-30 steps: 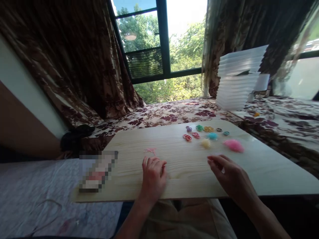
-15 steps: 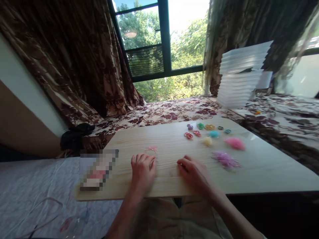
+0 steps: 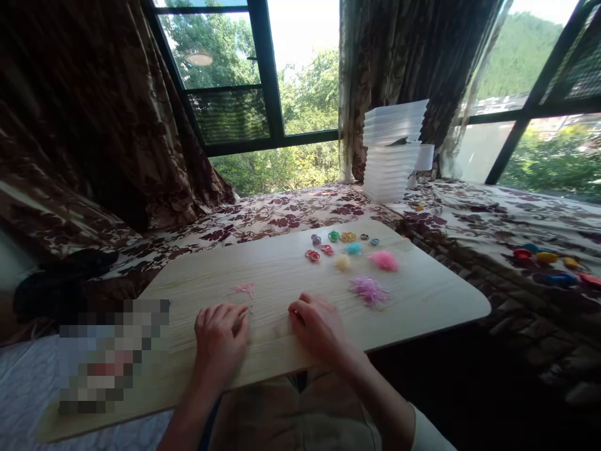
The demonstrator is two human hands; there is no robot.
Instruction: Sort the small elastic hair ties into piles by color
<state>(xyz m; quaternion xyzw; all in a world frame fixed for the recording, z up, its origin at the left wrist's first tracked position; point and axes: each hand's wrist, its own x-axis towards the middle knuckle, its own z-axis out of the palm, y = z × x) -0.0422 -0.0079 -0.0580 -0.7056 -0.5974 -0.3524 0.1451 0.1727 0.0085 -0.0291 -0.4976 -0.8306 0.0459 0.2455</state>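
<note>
My left hand (image 3: 221, 335) rests on the pale wooden tabletop (image 3: 272, 357) near its front edge, fingers curled and thumb close to the index finger. Just beyond it lies a small bunch of pink strands (image 3: 244, 288). To the right, my right hand (image 3: 319, 329) rests with its fingers bent inward and thumb drawn in. What either hand holds, if anything, is hidden or too small to make out. A purple heap of thin strands (image 3: 369, 291) lies right of my right hand. Behind it are a bright pink heap (image 3: 384, 260), a cream heap (image 3: 342, 263) and a turquoise heap (image 3: 354, 248).
Near the table's far edge sit red rings (image 3: 312, 255), green rings (image 3: 333, 236) and yellow rings (image 3: 348, 237). A pixelated object (image 3: 110, 363) lies at the left. Stacked white sheets (image 3: 392, 156) stand on the flowered cloth behind; colourful round items (image 3: 547, 257) lie at the right.
The camera view has turned right, so the table and hands appear further left and more of the right window shows. Both hands stay in nearly the same place on the table.
</note>
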